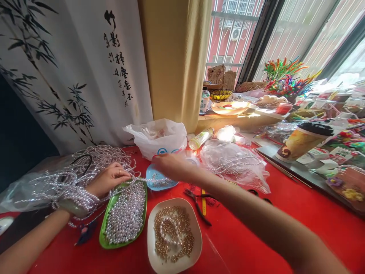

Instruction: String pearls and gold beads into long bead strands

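Observation:
My left hand is closed, thumb and forefinger pinched on a strand of silvery-pink beads that runs right towards the blue tray. More bead strands drape over this wrist, beside a jade-like bangle. Below the hand, a green tray is full of loose silvery-pink beads. My right hand hovers above the blue tray, which holds small metal pieces. Its fingers look curled together, slightly blurred, and what they hold is hidden. A cream tray contains golden beads and a looped bead string.
Pliers and a yellow strip lie right of the cream tray on the red table. Behind are a white plastic bag and a clear bag of bead strands. A lidded paper cup stands at right.

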Tool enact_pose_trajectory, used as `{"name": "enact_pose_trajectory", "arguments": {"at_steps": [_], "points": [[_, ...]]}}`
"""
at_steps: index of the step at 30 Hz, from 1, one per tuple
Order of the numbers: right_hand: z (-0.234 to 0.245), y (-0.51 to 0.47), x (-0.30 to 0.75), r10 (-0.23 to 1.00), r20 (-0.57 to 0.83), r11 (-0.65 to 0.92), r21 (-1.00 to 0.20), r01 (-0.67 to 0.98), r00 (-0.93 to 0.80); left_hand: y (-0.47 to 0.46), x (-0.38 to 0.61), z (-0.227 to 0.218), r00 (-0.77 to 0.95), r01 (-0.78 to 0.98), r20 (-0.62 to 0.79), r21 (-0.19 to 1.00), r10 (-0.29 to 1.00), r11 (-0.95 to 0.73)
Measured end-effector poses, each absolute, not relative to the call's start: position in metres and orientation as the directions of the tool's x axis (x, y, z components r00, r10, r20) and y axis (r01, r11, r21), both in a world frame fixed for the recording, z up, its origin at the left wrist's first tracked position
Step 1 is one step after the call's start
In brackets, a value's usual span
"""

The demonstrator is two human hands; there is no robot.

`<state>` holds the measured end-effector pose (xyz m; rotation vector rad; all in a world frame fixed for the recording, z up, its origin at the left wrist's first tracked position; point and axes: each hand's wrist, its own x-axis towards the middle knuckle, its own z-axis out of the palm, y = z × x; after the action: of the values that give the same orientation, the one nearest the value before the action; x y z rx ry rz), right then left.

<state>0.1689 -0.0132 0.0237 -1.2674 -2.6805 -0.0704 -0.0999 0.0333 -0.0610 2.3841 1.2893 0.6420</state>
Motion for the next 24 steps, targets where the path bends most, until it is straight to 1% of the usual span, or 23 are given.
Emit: {"name": "enact_pose_trajectory", "arguments": {"at_steps": [2,4,6,8,12,17,21,24], "points": [[-0.002,-0.010,0.118,0.728,0.155,0.679,-0.032,0.734,-0.667,0.033,-0.099,-0.063,0.408,0.676,0.234,0.572,0.883,-0.464],[-0.022,-0.003,0.085,0.741,0.145,0.667,-0.038,0.744,-0.656,0.035,-0.101,-0.065,0.347,0.651,0.233,0.638,0.909,-0.412],[-0.036,0.004,0.068,0.757,0.131,0.650,-0.048,0.758,-0.641,0.037,-0.103,-0.066,0.321,0.623,0.234,0.678,0.918,-0.391],[-0.044,0.010,0.060,0.761,0.135,0.644,-0.049,0.763,-0.634,0.039,-0.106,-0.067,0.310,0.604,0.250,0.694,0.917,-0.393],[-0.048,0.012,0.054,0.767,0.202,0.624,-0.017,0.781,-0.609,0.043,-0.109,-0.066,0.304,0.602,0.267,0.690,0.914,-0.402],[-0.051,0.011,0.067,0.752,0.281,0.614,0.033,0.789,-0.597,0.038,-0.111,-0.060,0.321,0.651,0.245,0.644,0.915,-0.401],[-0.053,0.016,0.094,0.736,0.294,0.619,0.071,0.782,-0.610,0.033,-0.114,-0.054,0.306,0.696,0.217,0.613,0.927,-0.374],[-0.052,0.018,0.112,0.707,0.291,0.647,0.102,0.756,-0.644,0.033,-0.113,-0.052,0.322,0.698,0.180,0.618,0.929,-0.362]]}}
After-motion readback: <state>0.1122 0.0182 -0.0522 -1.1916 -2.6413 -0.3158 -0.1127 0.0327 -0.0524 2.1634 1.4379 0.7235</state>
